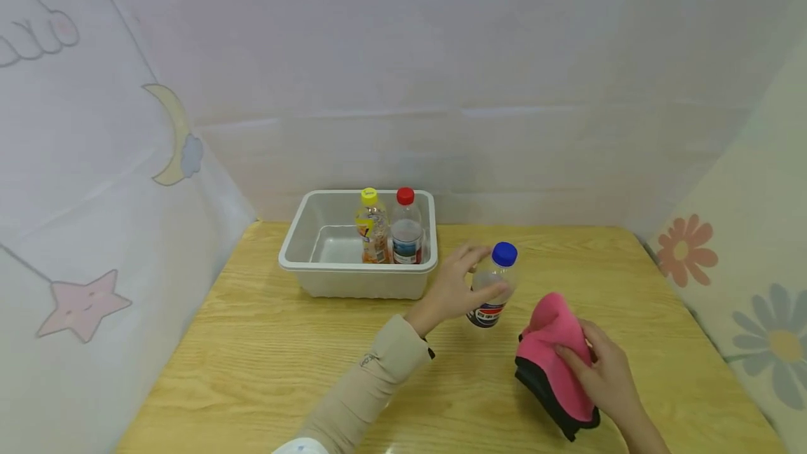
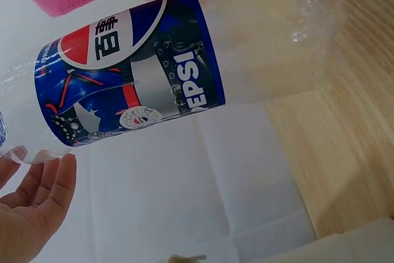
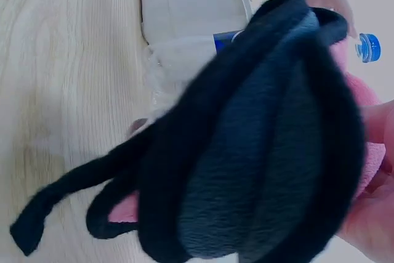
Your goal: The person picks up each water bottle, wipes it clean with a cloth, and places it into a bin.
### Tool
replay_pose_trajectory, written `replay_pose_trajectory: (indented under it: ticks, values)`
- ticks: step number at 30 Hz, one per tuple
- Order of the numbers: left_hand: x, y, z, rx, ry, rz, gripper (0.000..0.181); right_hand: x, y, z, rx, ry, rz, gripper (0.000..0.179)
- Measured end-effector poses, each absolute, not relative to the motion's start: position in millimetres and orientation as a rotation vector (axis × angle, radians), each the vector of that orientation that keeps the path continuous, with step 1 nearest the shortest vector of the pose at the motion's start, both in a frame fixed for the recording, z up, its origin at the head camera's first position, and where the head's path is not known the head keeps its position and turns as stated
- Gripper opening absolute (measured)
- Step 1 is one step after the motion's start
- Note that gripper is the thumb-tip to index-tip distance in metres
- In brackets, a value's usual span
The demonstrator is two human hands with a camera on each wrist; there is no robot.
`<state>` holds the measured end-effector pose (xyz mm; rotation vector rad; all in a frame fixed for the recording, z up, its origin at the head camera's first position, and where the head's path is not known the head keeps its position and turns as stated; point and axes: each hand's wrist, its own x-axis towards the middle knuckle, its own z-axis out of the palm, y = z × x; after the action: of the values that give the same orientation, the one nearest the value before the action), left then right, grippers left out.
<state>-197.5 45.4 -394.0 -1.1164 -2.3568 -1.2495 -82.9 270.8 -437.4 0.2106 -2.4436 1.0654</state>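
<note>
Thumb (image 1: 574, 361) in front, the right grip (image 1: 607, 375) pinches the pink-and-black cloth (image 1: 548, 333).

Ahead of you, a pale grey bin (image 1: 359, 281) is standing near the back of the wooden table (image 1: 252, 370), with a yellow-capped bottle (image 1: 372, 231) and a red-capped bottle (image 1: 406, 231) standing side by side in its right half. A pale backdrop (image 1: 441, 54) is rising behind, while to your left a printed moon (image 1: 178, 128) and pink star (image 1: 84, 305) are showing, and to your right a red flower (image 1: 668, 251) and a blue-grey flower (image 1: 784, 345) are showing.
</note>
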Motion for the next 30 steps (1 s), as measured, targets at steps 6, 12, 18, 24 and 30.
replay_pose_trajectory:
  ticks: [6,12,18,24,30]
  values:
    - [-186.8,34.4,-398.2,-1.082,-2.362,-1.29,0.052,-85.0,260.9,-436.3,0.186,-2.387,1.111,0.06]
    - [-180.0,21.1,-406.3,-1.069,-2.307,-1.338,0.051,-92.8,252.7,-435.2,0.27,-2.283,1.113,0.065]
    - [-173.4,7.6,-413.9,-1.05,-2.276,-1.382,0.048,-100.3,243.2,-431.5,0.398,-2.248,1.089,0.067]
    - [-164.8,-6.8,-419.0,-0.989,-2.27,-1.406,0.049,-108.4,231.6,-431.6,0.482,-2.205,1.109,0.069]
    - [-160.6,-17.4,-418.5,-0.969,-2.262,-1.379,0.05,-116.9,218.7,-425.9,0.594,-2.156,1.136,0.07]
